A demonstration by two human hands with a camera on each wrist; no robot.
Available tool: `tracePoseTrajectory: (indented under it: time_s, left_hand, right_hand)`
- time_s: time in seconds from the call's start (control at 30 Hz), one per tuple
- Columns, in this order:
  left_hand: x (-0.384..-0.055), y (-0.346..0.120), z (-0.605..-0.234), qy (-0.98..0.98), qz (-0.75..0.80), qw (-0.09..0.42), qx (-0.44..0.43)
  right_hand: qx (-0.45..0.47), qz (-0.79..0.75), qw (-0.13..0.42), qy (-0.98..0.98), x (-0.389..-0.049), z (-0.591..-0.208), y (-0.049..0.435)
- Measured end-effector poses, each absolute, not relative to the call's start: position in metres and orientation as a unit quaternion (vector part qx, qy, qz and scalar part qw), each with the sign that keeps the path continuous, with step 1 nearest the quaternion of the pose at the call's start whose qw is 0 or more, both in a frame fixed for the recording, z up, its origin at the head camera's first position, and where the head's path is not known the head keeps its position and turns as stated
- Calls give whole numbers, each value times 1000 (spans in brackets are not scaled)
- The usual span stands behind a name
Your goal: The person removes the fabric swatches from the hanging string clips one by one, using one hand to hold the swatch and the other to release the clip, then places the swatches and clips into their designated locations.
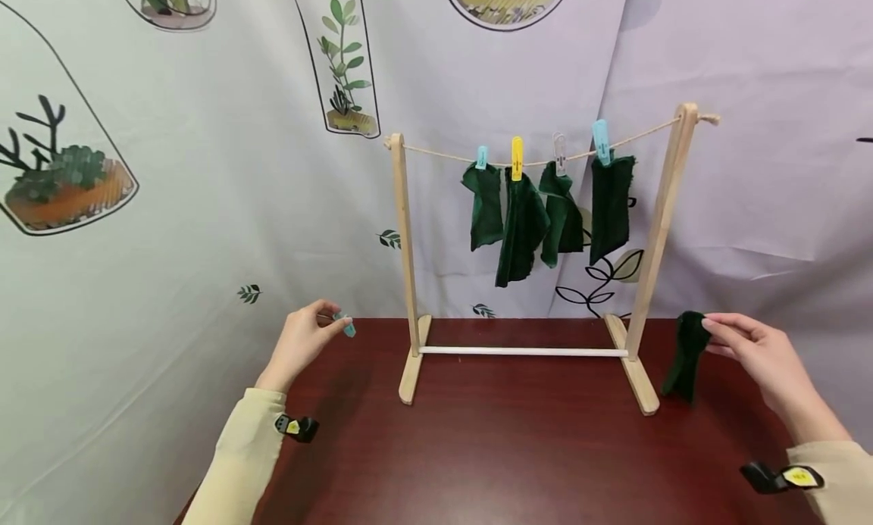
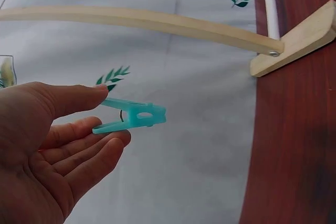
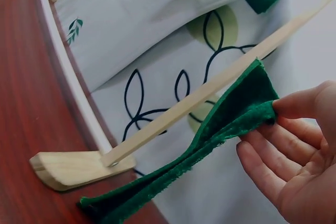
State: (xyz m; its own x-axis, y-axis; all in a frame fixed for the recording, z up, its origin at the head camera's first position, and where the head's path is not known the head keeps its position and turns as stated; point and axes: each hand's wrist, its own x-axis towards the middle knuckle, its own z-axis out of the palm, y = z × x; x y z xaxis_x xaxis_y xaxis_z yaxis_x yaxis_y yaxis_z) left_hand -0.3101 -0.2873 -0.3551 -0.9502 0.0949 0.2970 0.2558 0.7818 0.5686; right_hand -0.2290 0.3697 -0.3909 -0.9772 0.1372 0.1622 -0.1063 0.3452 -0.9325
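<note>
A light-blue clothespin (image 2: pixel 137 115) is pinched by its handle ends between the thumb and fingers of my left hand (image 1: pixel 305 342), left of the wooden rack. On the other side of the rack, my right hand (image 1: pixel 760 358) pinches a dark green cloth (image 3: pixel 210 135) by one end, and the rest of it hangs down. The wooden rack (image 1: pixel 661 229) stands on the table with a string (image 1: pixel 651 132) between its two posts. Several green cloths (image 1: pixel 524 226) hang from the string, held by a yellow clothespin (image 1: pixel 517 158), a clear clothespin (image 1: pixel 560 154) and two blue clothespins (image 1: pixel 601 142).
The rack's wooden feet (image 1: pixel 411 373) and white crossbar (image 1: pixel 518 351) sit low on the dark red table (image 1: pixel 518 449). Close behind hangs a white backdrop (image 1: pixel 204 169) printed with plants. Black wrist cameras (image 1: pixel 297 428) are strapped over both sleeves.
</note>
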Motion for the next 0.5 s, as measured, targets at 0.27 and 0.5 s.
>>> tracePoseTrajectory:
  time_s: [0.27,0.5]
  left_hand:
    - [-314,-288,-380,-939,-318,98,-82]
    - [-324,-284,-396,-939,-322,86,-87]
  right_hand:
    - [-11,569,101,-816,-229,-409,372]
    - [-9,570,110,-814,-232,-416,373]
